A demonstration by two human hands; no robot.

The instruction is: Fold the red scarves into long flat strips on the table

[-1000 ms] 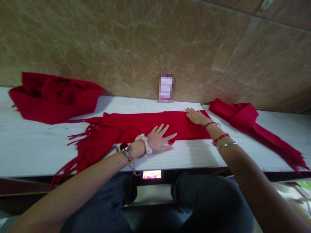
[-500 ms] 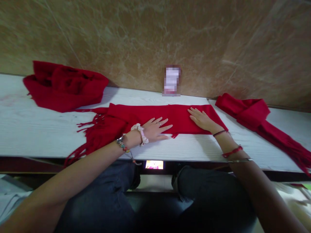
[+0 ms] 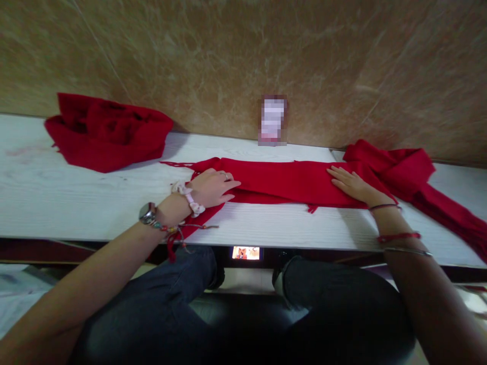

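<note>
The red scarf (image 3: 281, 182) is being held stretched along the white table (image 3: 76, 203), between the wall and the near edge. The left hand (image 3: 213, 186) is being rested on its left part with fingers half curled. Whether cloth is being pinched under the palm cannot be told. The right hand (image 3: 352, 185) is being pressed flat and unclenched on the right end, gripping nothing. Over the last second the hands have been drawn apart, from the middle toward the ends, and the fringe (image 3: 182, 228), sprawled before, is now being trailed beneath the left wrist. The strip is lying narrower and straighter, so the smoothing is judged well advanced. Its right end is now touching the second scarf (image 3: 411, 170). A crumpled scarf (image 3: 110, 132) is lying well apart at the left.
</note>
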